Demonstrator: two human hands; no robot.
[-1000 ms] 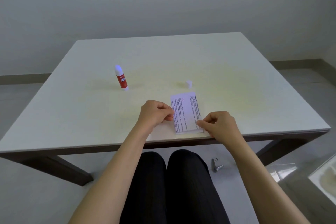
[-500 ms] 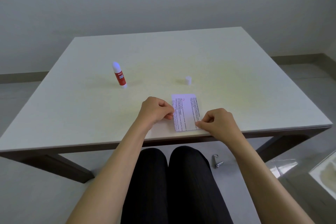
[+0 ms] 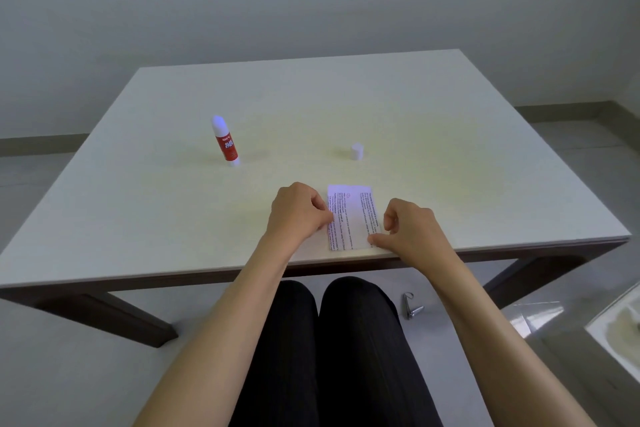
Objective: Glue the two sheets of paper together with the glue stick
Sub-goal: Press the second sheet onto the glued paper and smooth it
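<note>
A small printed paper [image 3: 350, 217] lies flat on the white table [image 3: 173, 218] near its front edge; I cannot tell whether a second sheet sits under it. My left hand [image 3: 299, 211] pinches the paper's left edge with curled fingers. My right hand [image 3: 408, 227] presses a fingertip on the paper's lower right corner, its other fingers curled. A red and white glue stick [image 3: 225, 141] stands upright and uncapped at the left, well beyond my hands. Its white cap [image 3: 356, 151] stands just behind the paper.
The table's front edge runs right under my wrists. My legs in dark trousers are below it. A small metal clip [image 3: 411, 306] lies on the floor to the right, beside a glass surface [image 3: 616, 329] at the far right.
The view has tilted slightly. My right hand has slid down to the paper's lower right corner and loosened its pinch to a pressing fingertip. My left hand stays on the left edge.
</note>
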